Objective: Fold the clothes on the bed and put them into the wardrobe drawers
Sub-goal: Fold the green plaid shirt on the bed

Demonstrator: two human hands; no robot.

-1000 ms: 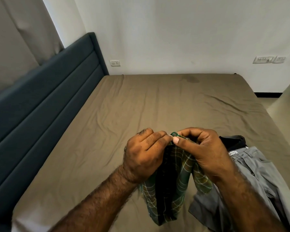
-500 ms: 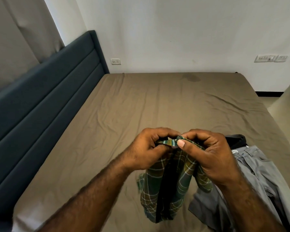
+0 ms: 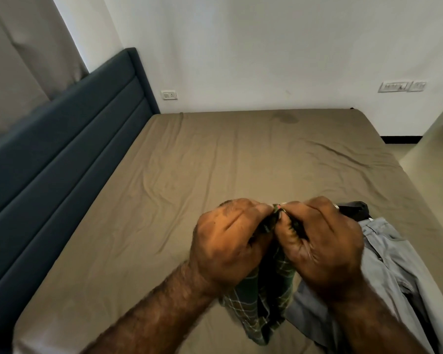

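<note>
At the far left hangs a beige curtain (image 3: 23, 60), and below it runs the dark blue padded headboard (image 3: 62, 154) along the left side of the bed (image 3: 215, 162), whose brown sheet is creased and bears a dark stain (image 3: 287, 117) near the far edge. On the white wall behind, a socket (image 3: 169, 95) sits just past the headboard's end. Low in the middle, the left hand (image 3: 230, 241) is raised above the sheet with its fingers (image 3: 246, 213) curled over and pinching the top edge of a green checked cloth (image 3: 256, 302). The cloth hangs down from both hands in loose folds, its lower end reaching toward the sheet near the bed's near edge. Just beside it, knuckles almost touching, the right hand (image 3: 322, 246) grips the same top edge, its fingers bent tight round the fabric and the thumb pressed against it. Motion blur softens both hands, so the exact pinch is hard to read. To the right of the hands, grey trousers (image 3: 389, 264) lie crumpled on the bed, with a black garment (image 3: 353, 209) showing at their far end, partly hidden behind the right hand. On the wall at the far right is a switch plate (image 3: 402, 86).
</note>
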